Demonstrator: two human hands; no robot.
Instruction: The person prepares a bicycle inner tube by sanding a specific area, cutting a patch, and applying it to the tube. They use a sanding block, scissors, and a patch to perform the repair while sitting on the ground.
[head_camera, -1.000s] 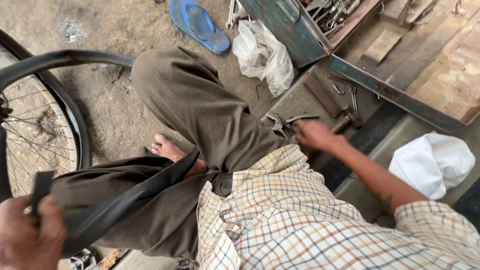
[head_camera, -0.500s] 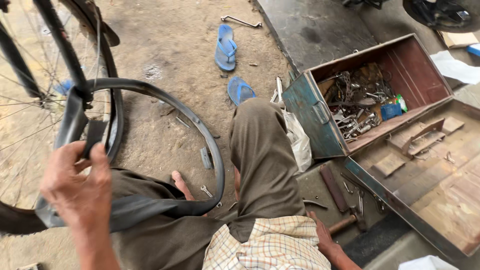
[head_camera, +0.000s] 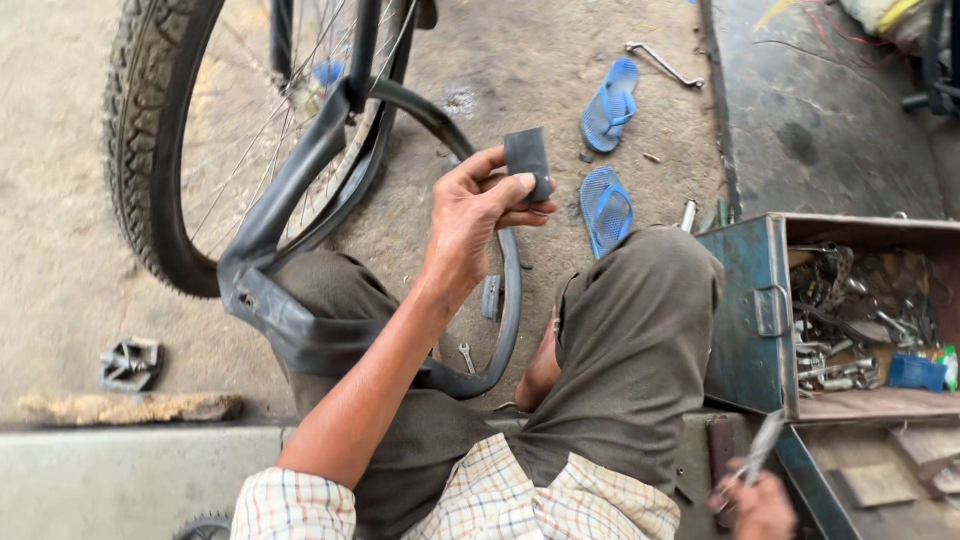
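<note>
A spoked bicycle wheel with knobbly black tyre (head_camera: 150, 150) stands ahead. A limp black rubber inner tube (head_camera: 300, 330) drapes over the knee. The left hand (head_camera: 478, 215) pinches a small dark rubber patch (head_camera: 528, 160) between thumb and fingers. The right hand (head_camera: 760, 505), low beside the teal metal toolbox (head_camera: 745, 320), grips a thin metal tool (head_camera: 762, 445).

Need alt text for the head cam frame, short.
A seated person's left hand holds up a small black rubber patch above a black inner tube draped over their lap. The right hand grips a metal tool beside an open toolbox.
</note>
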